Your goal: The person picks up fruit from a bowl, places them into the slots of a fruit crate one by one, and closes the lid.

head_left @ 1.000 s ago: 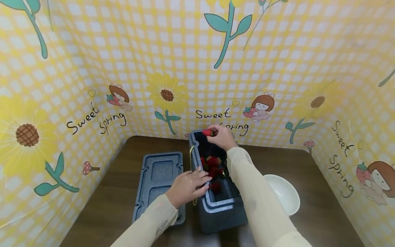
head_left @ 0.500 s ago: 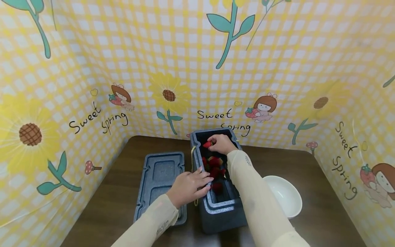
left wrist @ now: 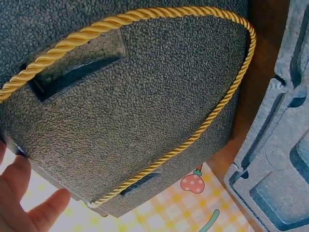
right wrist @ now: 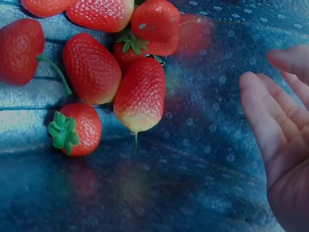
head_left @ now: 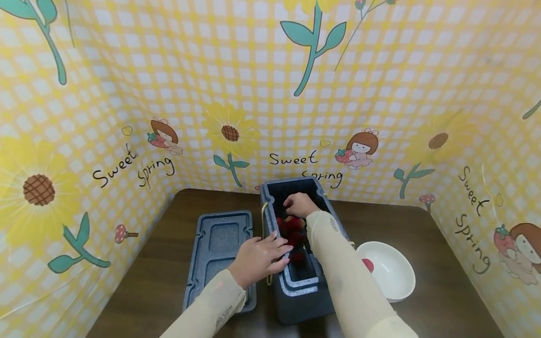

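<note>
My left hand point(head_left: 262, 257) rests on the left rim of a dark grey foam box point(head_left: 302, 307), its fingers laid over the edge. In the left wrist view, its thumb and fingers point(left wrist: 17, 176) show at the lower left. Inside the box, toward the far end, is my right hand point(head_left: 301, 205). The right wrist view shows this hand point(right wrist: 285, 121) with its thumb apart from its fingers and nothing between them. Red strawberries point(right wrist: 140, 94) lie on the box floor to its left, among them a smaller one with green leaves point(right wrist: 79, 130). Another red fruit point(right wrist: 21, 53) has a thin green stem.
The foam lid point(head_left: 224, 232) lies flat on the wooden table point(head_left: 139, 277), left of the box. To the right stands a white bowl point(head_left: 397, 277) with a red piece point(head_left: 367, 265) in it. A yellow cord point(left wrist: 178, 12) hangs on the box's side. Printed cloth point(head_left: 253, 84) encloses the table.
My right hand has lowered into the box with a strawberry and let it go. Its arm has shifted left, so the red piece in the bowl now shows. My left hand stays on the rim.
</note>
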Tool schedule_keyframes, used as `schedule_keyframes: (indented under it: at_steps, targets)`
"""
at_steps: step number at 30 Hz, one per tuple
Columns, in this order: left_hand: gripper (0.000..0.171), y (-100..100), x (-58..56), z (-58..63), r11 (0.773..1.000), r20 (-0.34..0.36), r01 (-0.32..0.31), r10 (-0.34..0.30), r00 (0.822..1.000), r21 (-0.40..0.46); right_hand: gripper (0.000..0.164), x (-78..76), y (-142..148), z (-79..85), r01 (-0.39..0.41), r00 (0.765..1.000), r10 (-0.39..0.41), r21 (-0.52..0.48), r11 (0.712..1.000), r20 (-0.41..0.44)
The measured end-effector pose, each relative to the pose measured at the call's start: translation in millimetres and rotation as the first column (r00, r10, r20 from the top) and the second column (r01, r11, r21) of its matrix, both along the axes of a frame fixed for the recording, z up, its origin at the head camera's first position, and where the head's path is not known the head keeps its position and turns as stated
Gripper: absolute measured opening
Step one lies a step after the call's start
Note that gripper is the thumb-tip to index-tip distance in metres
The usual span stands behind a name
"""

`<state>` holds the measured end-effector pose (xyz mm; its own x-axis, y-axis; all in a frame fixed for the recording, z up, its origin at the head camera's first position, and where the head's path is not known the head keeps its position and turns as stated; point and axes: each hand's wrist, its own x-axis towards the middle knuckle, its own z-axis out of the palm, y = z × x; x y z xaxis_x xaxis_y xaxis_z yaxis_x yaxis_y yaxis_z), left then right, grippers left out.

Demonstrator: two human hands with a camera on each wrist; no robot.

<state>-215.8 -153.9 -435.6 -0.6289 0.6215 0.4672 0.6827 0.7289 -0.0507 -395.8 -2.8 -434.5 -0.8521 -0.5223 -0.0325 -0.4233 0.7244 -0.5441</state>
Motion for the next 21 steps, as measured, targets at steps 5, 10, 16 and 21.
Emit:
schedule_keyframes:
  at_steps: [5,10,16,21]
  targets:
    - [0.032,2,1.3,3.0,1.0,0.056,-0.018,0.018,0.998,0.006,0.022,-0.1,6,8.7,0.012,1.0,-0.013,0.024,1.0,0.026]
    - [0.034,5,4.2,6.0,1.0,0.092,-0.018,0.018,0.996,-0.006,0.027,6.8,22,40.5,0.076,0.986,-0.079,0.025,0.997,0.147]
    - [0.039,5,6.3,10.0,0.999,0.177,-0.041,0.041,0.983,-0.007,0.032,10.7,58,91.2,0.051,0.992,-0.051,0.003,0.999,0.113]
    - [0.049,5,14.9,11.1,0.997,0.307,-0.066,0.077,0.949,-0.047,0.033,18.0,109,105.8,0.064,0.997,-0.063,-0.018,0.998,0.053]
